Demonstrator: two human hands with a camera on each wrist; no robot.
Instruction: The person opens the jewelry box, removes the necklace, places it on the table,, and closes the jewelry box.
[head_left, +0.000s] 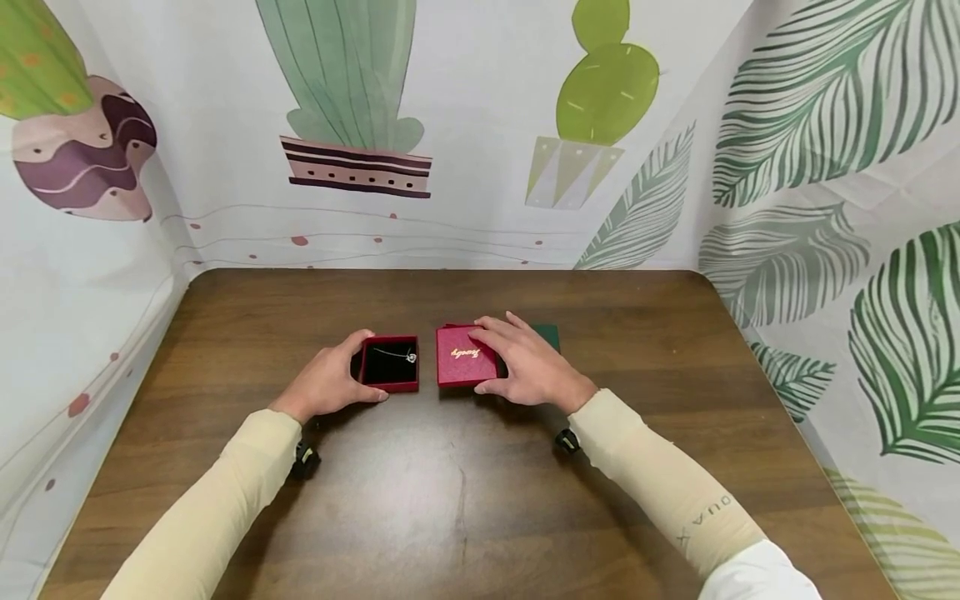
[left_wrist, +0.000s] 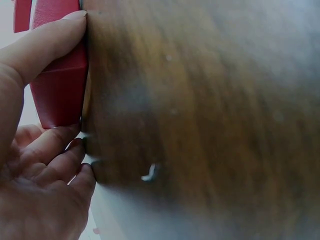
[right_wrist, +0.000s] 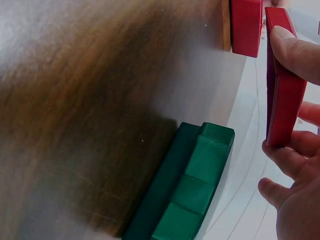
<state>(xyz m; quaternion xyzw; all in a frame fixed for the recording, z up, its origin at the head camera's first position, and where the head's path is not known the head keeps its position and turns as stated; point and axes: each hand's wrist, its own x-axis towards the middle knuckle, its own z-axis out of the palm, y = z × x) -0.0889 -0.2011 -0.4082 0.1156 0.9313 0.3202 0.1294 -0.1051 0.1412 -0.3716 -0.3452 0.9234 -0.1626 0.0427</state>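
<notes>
My left hand (head_left: 327, 379) grips the sides of a small red jewelry box (head_left: 380, 387) without a lid. On its black lining lies a silver necklace (head_left: 411, 357) with a pendant. In the left wrist view, the thumb (left_wrist: 50, 45) lies along one red side and the fingers are at another. To the right, my right hand (head_left: 529, 360) pinches a red box lid (head_left: 456, 357) with gold lettering by its edges. The right wrist view shows this lid (right_wrist: 287, 100) raised off the table, apart from the red box (right_wrist: 246, 27).
A green box (head_left: 550, 335) stands partly hidden behind my right hand; its ridged side (right_wrist: 200, 165) shows in the right wrist view. The brown wooden table (head_left: 450, 500) ends at a hanging cloth (head_left: 480, 225) printed with cacti and leaves.
</notes>
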